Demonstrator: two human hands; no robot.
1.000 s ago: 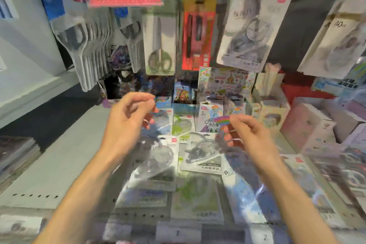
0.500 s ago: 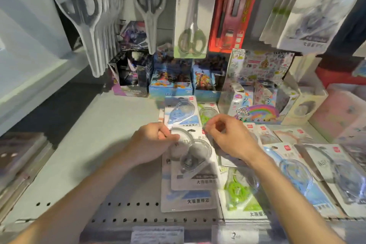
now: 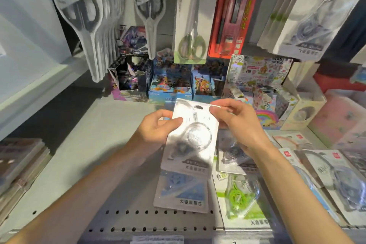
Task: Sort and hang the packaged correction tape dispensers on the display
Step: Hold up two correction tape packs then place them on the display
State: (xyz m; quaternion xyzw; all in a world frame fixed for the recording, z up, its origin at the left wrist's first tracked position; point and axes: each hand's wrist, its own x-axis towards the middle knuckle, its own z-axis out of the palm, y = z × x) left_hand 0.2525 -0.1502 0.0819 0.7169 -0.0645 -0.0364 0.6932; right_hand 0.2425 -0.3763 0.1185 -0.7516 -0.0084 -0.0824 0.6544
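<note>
We are holding one packaged correction tape dispenser [image 3: 193, 136] up over the shelf [image 3: 83, 160] in both hands.

Our left hand [image 3: 156, 128] is pinching the pack's left edge, thumb on the front, while our right hand [image 3: 235, 123] is pinching its top right corner beside the hang hole. The pack is looking glare-washed: a white card with a clear round blister and a dark strip of print low down. Under our hands, a blue-carded pack [image 3: 181, 192] and a green dispenser pack [image 3: 240, 200] are lying flat. Left of our left hand, bare shelf is giving us open room; above, green-handled scissors [image 3: 191, 25] are hanging close.
</note>
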